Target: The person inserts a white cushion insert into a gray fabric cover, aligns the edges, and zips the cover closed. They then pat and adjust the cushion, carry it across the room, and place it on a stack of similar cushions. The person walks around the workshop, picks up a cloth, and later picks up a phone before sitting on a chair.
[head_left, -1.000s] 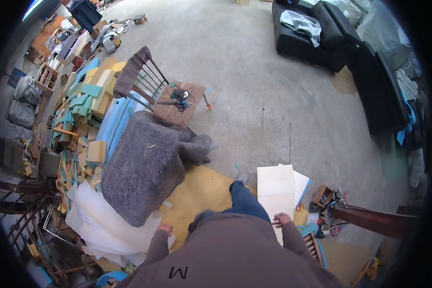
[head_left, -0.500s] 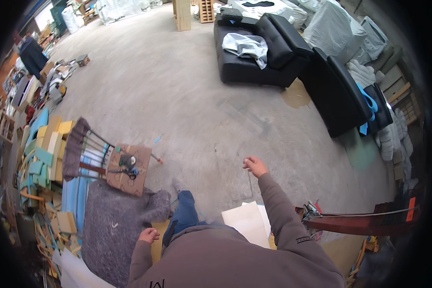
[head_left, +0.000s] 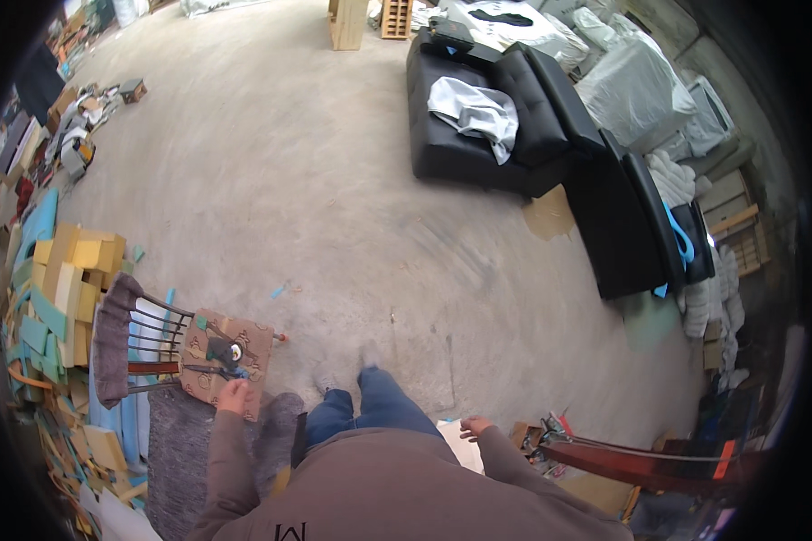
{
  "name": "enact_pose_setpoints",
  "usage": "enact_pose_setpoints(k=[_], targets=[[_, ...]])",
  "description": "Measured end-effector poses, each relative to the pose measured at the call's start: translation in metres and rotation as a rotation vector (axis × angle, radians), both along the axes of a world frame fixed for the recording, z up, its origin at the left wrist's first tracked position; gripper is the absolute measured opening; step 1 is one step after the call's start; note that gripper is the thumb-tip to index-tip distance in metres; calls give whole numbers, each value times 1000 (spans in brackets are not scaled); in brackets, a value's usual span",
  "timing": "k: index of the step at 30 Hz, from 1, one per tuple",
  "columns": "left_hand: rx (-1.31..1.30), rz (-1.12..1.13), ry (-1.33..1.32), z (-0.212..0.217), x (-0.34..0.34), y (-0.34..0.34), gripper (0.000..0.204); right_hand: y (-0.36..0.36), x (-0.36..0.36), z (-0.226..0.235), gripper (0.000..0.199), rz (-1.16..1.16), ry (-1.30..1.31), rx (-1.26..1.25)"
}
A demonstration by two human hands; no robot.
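Observation:
My left hand [head_left: 234, 395] is over the near edge of a chair's seat [head_left: 260, 339], fingers loosely bent and nothing visible in them. Just beyond its fingertips are blue-handled scissors [head_left: 238, 371]; whether they touch is unclear. Beside the scissors sits a small dark item with a pale round part [head_left: 235, 353], its kind unclear. The wooden chair [head_left: 160, 325] has a spindle back padded in purplish-grey fabric [head_left: 115, 347] and a brown patterned seat. My right hand [head_left: 475, 428] hangs open at my right side, above a pale sheet [head_left: 465, 453].
Foam offcuts [head_left: 86, 270] are heaped left of the chair, and a grey blanket [head_left: 185, 451] lies below it. Black sofa pieces [head_left: 478, 113] stand at the far right, one with a whitish cloth [head_left: 474, 113] on it. A reddish-brown beam [head_left: 622, 458] juts in at the right.
My left hand has moved forward to the chair seat. My right hand has dropped back toward my side. The view has shifted, and both my legs now show.

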State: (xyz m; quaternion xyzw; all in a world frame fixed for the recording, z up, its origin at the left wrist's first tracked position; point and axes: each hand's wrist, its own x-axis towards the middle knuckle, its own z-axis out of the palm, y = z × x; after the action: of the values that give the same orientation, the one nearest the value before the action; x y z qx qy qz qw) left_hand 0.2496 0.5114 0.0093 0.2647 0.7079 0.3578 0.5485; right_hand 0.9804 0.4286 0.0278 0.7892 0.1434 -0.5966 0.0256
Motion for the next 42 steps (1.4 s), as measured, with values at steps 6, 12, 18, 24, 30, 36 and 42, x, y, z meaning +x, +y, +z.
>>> enact_pose_setpoints(k=[6,12,18,24,30,36,42], targets=[[-128,217,-125,2,31,-22,27,246,-2,-67,27,500,-71,184],[-373,268,37,-9,66,-152,28,523,-104,-50,33,443,186,578],[-285,632,-56,-24,82,-156,21,567,-279,-17,34,754,254,457],[-241,512,119,-64,39,-93,26,462,-464,-58,33,1277,396,340],[-242,570,225,-138,-24,-38,33,334,-615,-136,47,1299,580,331],[-275,775,352,-197,-75,23,79,309,-721,-251,61,1261,372,618],[-555,848,429,-220,-83,71,94,276,-751,-259,56,972,346,532]])
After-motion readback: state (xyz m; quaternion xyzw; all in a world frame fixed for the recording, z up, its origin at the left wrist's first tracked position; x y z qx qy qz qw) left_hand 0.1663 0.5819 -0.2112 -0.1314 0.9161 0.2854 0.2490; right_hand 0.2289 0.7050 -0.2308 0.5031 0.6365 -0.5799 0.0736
